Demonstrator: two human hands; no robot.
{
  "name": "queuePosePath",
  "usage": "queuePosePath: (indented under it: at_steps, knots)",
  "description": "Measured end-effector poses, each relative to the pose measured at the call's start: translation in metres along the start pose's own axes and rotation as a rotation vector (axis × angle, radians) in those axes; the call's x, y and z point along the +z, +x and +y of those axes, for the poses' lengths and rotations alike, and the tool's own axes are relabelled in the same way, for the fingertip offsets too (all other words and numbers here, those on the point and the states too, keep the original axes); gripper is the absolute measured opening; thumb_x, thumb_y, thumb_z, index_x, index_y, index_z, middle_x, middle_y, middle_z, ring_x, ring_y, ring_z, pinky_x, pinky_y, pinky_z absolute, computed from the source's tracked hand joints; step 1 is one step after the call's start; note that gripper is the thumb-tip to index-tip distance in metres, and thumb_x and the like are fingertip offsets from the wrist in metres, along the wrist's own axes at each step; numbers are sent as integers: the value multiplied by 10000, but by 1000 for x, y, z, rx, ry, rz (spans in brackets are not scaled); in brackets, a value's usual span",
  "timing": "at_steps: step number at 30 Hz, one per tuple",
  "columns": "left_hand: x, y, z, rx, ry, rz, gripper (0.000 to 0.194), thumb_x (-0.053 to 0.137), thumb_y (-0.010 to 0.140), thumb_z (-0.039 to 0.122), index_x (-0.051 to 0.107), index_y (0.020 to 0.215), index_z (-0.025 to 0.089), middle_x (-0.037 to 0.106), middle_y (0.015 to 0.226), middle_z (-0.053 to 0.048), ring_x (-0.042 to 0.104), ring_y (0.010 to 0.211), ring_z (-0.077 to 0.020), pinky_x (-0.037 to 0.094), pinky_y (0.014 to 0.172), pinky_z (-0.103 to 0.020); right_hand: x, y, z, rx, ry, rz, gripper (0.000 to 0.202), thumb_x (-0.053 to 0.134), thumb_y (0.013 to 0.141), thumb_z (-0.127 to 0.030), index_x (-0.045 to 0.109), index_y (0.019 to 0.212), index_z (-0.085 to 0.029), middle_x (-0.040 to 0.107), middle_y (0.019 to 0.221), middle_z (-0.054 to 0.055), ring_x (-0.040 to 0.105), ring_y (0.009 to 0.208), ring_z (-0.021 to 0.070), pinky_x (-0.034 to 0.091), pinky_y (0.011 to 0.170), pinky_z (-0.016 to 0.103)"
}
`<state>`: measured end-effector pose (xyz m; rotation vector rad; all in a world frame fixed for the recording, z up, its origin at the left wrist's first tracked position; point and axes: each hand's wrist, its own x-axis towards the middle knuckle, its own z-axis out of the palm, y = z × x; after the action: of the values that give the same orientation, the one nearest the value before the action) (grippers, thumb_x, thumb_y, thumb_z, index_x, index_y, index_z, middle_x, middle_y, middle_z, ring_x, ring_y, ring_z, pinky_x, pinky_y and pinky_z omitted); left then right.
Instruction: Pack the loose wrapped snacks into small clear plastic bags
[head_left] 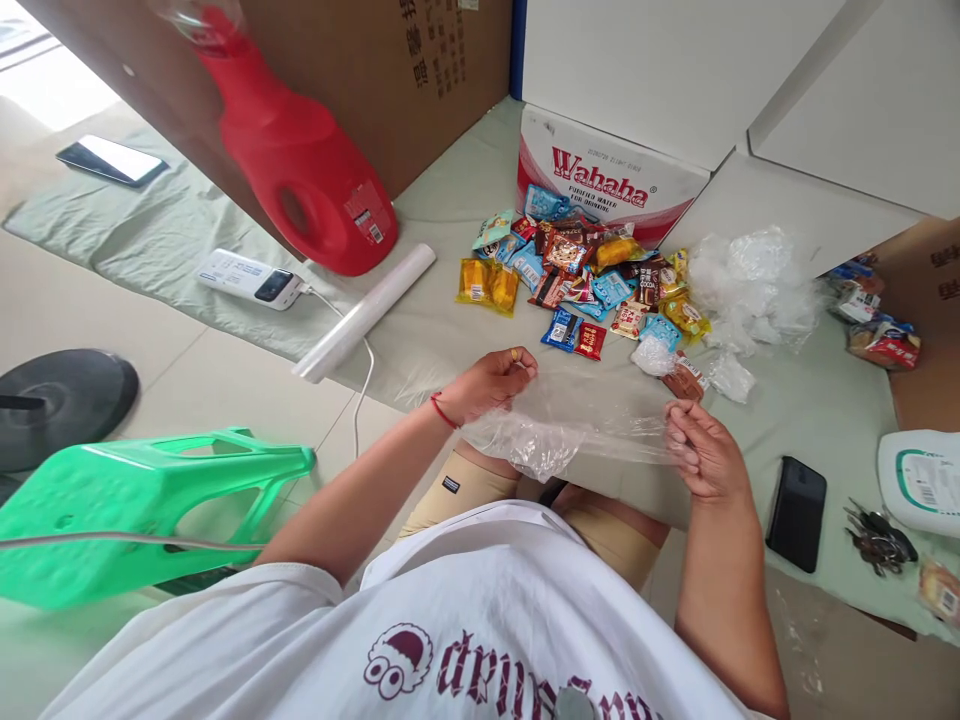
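Note:
A thin sheet of clear plastic film (577,425) is stretched between my two hands, crumpled along its lower left part. My left hand (487,388), with a ring and a red wrist cord, pinches the film's left end. At the right end, my right hand (703,448) has its fingers closed on the film. Just beyond the film lies a pile of small wrapped snacks (566,255) in several colours. Crumpled clear plastic (754,290) sits to the right of the pile. To the left, a white roll of plastic film (367,312) rests on the cloth-covered surface.
A red jug (300,150) stands at the left by a cardboard box (420,80). A Wahaha carton (607,175) backs the snacks. A power bank (247,278) trails a cable. Right are a black phone (796,513) and keys (879,540). A green stool (135,510) stands left.

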<state>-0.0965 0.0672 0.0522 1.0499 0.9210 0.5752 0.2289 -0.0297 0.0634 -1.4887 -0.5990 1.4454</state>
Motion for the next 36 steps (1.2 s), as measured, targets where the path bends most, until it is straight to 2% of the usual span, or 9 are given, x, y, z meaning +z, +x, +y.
queuePosePath:
  at_steps: [5,10,13,17,21,27,30,33,36]
  knots:
    - [-40,26,23,103,558,-79,211,671,847,399,644,890,194,492,656,37,449,534,-97,441,512,-236,-9,19,-1,-16,-120,-39,454,882,666,-516,650,925,-225,455,592,-97,250,365,8,167,304,130]
    - [-54,55,9,414,841,726,176,598,865,293,642,989,175,634,976,-97,615,915,-241,530,879,-419,4,59,32,-187,-222,222,540,846,606,-633,628,874,-218,474,548,-83,348,373,55,234,320,186]
    - [-36,39,-5,692,855,922,193,500,967,320,635,1005,188,647,1074,-116,614,1052,-243,512,963,-426,7,65,48,-223,-225,240,537,798,656,-652,631,924,-217,487,558,-76,360,386,69,240,338,204]
    - [-3,12,-27,820,1058,526,294,429,1029,337,671,1121,199,701,1172,-118,616,1183,-233,442,1083,-441,5,59,60,-235,-285,214,491,730,738,-646,635,963,-220,474,571,-71,359,414,82,245,374,219]
    - [6,4,-63,533,1325,241,465,455,1016,397,550,1443,237,526,1544,-148,441,1460,-313,191,1234,-610,-18,56,59,-208,-475,226,486,662,787,-655,663,967,-204,488,580,-50,388,454,111,299,441,254]
    - [-9,-11,-82,401,1315,264,631,483,994,496,438,1544,189,444,1603,-183,336,1531,-353,143,1230,-669,-31,24,43,-743,-1069,628,312,520,944,-417,693,984,-161,669,947,117,599,790,217,491,775,385]
    - [-4,-8,-69,501,1245,370,471,440,1022,433,611,1380,178,628,1433,-151,428,1485,-293,206,1254,-566,5,-7,50,-984,-1144,338,196,502,991,-282,679,1024,-204,682,940,90,621,870,217,499,805,354]
    - [1,6,-63,543,1267,257,428,385,1049,382,649,1345,220,655,1411,-112,487,1444,-257,190,1272,-541,32,-27,71,-1003,-1170,28,121,547,985,-267,663,999,-238,677,850,50,616,806,206,498,767,335]
    - [-1,21,-69,490,1343,185,483,369,1053,395,545,1479,249,509,1571,-119,418,1496,-295,106,1266,-630,21,-34,88,-761,-1072,284,162,529,996,-371,626,980,-242,668,814,52,612,730,213,490,717,347]
